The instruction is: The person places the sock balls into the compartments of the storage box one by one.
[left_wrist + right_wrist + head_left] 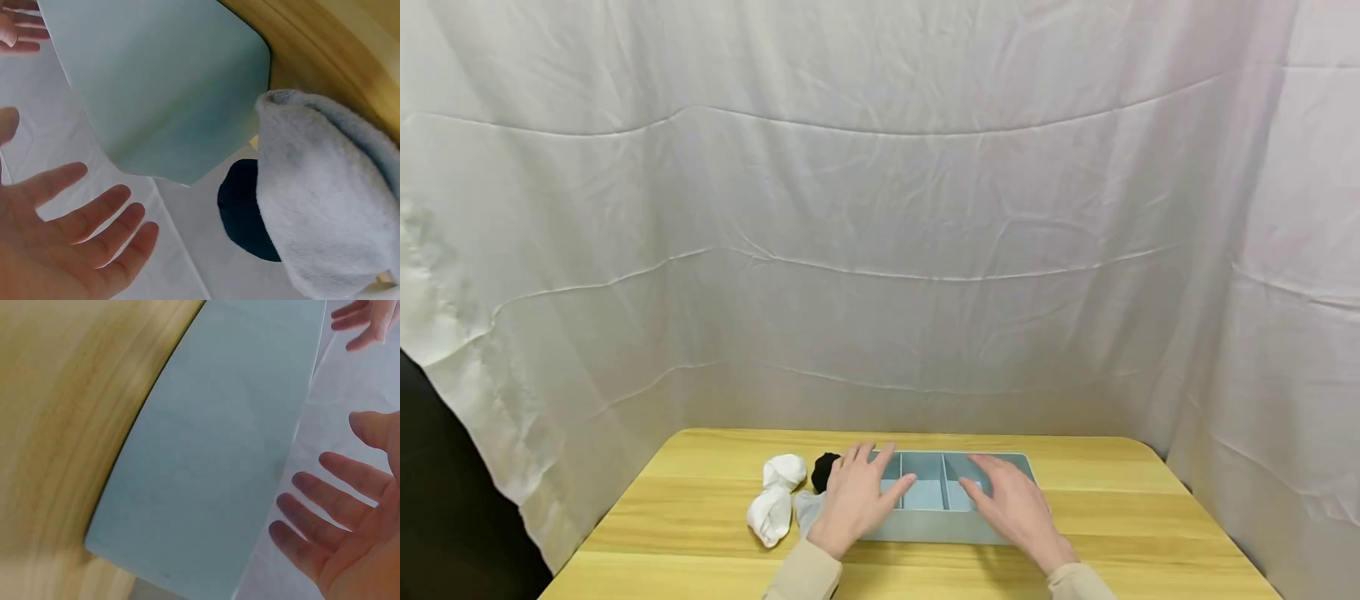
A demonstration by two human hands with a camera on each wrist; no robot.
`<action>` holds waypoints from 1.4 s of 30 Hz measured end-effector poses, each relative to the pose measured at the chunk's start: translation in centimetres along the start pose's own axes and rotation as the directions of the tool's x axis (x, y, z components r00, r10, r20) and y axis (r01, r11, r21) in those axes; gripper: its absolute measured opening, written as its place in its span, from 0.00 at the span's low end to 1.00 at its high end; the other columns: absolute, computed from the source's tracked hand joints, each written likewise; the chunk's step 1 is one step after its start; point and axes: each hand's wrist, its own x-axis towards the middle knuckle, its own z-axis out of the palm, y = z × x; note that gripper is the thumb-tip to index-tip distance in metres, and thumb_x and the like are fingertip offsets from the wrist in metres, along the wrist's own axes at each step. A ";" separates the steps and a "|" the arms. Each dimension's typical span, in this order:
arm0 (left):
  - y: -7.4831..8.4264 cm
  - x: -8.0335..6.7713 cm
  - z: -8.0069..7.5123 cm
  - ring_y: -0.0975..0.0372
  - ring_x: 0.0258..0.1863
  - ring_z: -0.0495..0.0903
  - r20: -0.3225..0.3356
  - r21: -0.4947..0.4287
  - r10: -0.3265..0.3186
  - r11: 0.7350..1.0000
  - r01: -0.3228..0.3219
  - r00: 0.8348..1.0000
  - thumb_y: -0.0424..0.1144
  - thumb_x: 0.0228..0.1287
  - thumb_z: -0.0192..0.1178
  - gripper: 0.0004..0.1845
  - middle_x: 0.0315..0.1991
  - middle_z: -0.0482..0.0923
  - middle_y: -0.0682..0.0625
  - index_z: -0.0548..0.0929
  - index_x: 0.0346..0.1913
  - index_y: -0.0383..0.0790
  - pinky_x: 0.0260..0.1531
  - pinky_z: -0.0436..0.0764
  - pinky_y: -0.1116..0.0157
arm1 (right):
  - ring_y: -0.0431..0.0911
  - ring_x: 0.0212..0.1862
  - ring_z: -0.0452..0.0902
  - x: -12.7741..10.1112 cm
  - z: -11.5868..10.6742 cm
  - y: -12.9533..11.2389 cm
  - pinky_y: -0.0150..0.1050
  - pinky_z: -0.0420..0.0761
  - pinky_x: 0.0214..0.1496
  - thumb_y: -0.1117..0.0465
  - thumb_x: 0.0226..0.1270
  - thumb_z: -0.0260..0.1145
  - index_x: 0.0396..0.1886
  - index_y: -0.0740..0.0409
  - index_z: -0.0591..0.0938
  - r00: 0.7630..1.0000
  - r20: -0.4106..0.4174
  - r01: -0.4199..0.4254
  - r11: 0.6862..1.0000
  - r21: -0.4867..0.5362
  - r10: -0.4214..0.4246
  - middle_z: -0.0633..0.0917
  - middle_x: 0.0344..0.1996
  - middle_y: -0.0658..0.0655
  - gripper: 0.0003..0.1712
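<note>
— We had the left hand (pixel 855 498) and right hand (pixel 1013 506) over the pale blue divided tray (pixel 925 528) at the desk (pixel 1112 500) centre, fingers spread, gripping nothing.

— We judged the grey sock (pixel 325 200) and black sock (pixel 824 471), just beside its left end, might get knocked if the tray slid.

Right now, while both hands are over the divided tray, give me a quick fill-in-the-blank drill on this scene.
1. The divided tray is light ____ in colour.
2. Both hands, the left hand and the right hand, have their fingers ____ rather than curled.
3. The black sock lies to the ____ of the tray.
4. The two rolled socks farthest left on the table are ____.

Missing words: blue; straight; left; white
</note>
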 end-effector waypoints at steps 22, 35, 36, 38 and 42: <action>-4.4 -0.8 -1.0 0.72 0.25 0.75 -0.033 -0.460 -0.126 0.883 0.097 0.991 0.53 0.67 0.61 0.16 0.27 0.81 0.58 0.86 0.45 0.46 0.27 0.75 0.72 | 0.57 0.58 0.79 -1.2 -1.4 5.1 0.45 0.78 0.60 0.63 0.67 0.66 0.51 0.61 0.85 0.950 -0.051 -0.254 0.857 0.448 0.308 0.83 0.56 0.64 0.14; -10.7 -2.7 -2.4 0.61 0.39 0.83 -0.071 -0.635 -0.244 0.758 0.145 0.967 0.41 0.58 0.71 0.14 0.41 0.86 0.48 0.87 0.47 0.43 0.36 0.81 0.71 | 0.63 0.68 0.68 -2.3 -1.6 9.7 0.28 0.78 0.54 0.60 0.68 0.67 0.69 0.69 0.68 0.936 0.210 -0.348 0.672 0.654 0.282 0.70 0.68 0.69 0.34; -11.2 -2.8 -2.5 0.59 0.41 0.83 -0.079 -0.637 -0.256 0.756 0.149 0.963 0.40 0.58 0.71 0.15 0.43 0.86 0.47 0.86 0.48 0.42 0.37 0.81 0.71 | 0.63 0.68 0.67 -2.3 -1.6 10.0 0.30 0.79 0.55 0.59 0.68 0.67 0.69 0.69 0.68 0.935 0.228 -0.353 0.670 0.653 0.270 0.70 0.68 0.69 0.35; -11.9 -3.1 -2.7 0.56 0.44 0.83 -0.071 -0.634 -0.282 0.753 0.175 0.957 0.40 0.57 0.71 0.16 0.47 0.86 0.45 0.86 0.49 0.42 0.38 0.81 0.70 | 0.64 0.68 0.67 -2.3 -1.8 10.3 0.35 0.80 0.56 0.58 0.67 0.67 0.70 0.68 0.67 0.935 0.257 -0.355 0.684 0.637 0.246 0.68 0.69 0.70 0.36; -12.9 -3.8 -2.9 0.50 0.51 0.81 0.005 -0.648 -0.354 0.711 0.273 0.935 0.39 0.57 0.72 0.20 0.52 0.83 0.42 0.85 0.53 0.38 0.49 0.81 0.60 | 0.66 0.68 0.66 -2.5 -1.9 10.7 0.42 0.80 0.58 0.57 0.67 0.68 0.71 0.67 0.67 0.925 0.307 -0.371 0.716 0.591 0.225 0.66 0.70 0.70 0.37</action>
